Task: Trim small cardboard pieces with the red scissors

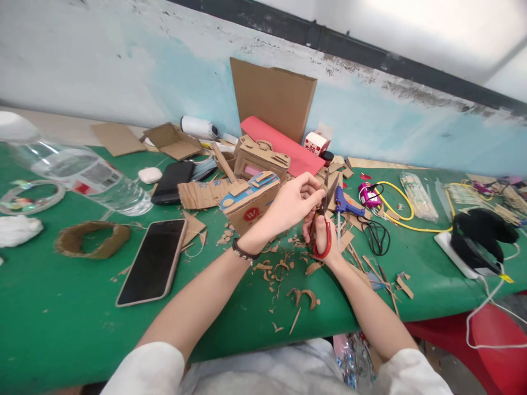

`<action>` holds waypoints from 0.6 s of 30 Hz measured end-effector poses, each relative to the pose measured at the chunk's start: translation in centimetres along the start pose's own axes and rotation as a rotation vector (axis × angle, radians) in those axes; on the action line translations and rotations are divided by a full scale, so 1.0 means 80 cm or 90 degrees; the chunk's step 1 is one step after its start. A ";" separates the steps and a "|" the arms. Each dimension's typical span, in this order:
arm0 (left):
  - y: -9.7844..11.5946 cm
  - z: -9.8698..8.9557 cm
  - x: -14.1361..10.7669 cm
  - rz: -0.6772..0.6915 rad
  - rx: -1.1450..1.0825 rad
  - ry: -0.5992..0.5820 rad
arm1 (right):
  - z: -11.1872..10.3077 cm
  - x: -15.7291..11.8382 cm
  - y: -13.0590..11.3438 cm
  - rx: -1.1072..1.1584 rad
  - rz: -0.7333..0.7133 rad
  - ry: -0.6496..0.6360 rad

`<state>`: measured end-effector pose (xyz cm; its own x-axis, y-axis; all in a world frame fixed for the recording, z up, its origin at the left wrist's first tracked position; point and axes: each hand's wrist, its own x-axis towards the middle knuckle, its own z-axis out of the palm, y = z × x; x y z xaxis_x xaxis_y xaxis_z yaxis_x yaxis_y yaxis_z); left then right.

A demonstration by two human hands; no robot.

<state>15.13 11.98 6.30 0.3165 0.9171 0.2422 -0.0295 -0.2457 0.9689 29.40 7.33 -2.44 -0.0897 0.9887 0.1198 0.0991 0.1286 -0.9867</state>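
Your right hand (323, 233) is closed through the red handles of a pair of scissors (323, 219), holding them upright over the middle of the green table (61, 329), blades pointing up and away from you. Your left hand (290, 203) comes in from the left and meets the blades, its thumb and fingers pinched at their upper part; it seems to grip a small cardboard piece there, but the piece is too small and too hidden by the fingers to be sure. A dark beaded bracelet (244, 252) sits on your left wrist.

Directly beneath both hands, cardboard scraps (288, 274) lie scattered on the table, curved strips and slivers reaching toward the near edge. Just left of your left hand stands a small cardboard box (249, 203) with blue print and a red round mark, and behind it, farther off, a cardboard model (261, 156) with a pink window. Just right of the scissors lies a blue glue gun (343, 203), its black cord coiled beside it.

On the near left a phone (154, 260) lies face up with a dark screen, a cardboard ring (93, 240) to its left, and a clear plastic bottle (82, 170) lies on its side farther back.
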 end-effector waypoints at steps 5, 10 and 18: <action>0.016 -0.021 -0.003 0.001 0.053 -0.045 | -0.012 0.002 0.007 -0.088 -0.035 -0.017; 0.025 -0.034 -0.005 -0.020 0.075 -0.064 | -0.023 0.004 0.014 -0.204 -0.042 -0.016; 0.029 -0.041 -0.009 -0.007 0.119 -0.075 | -0.028 0.002 0.005 -0.242 -0.068 -0.045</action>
<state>11.71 11.80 8.58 0.4253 0.8794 0.2141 0.1470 -0.3005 0.9424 31.62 7.73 -2.60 -0.1856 0.9624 0.1983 0.4435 0.2622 -0.8571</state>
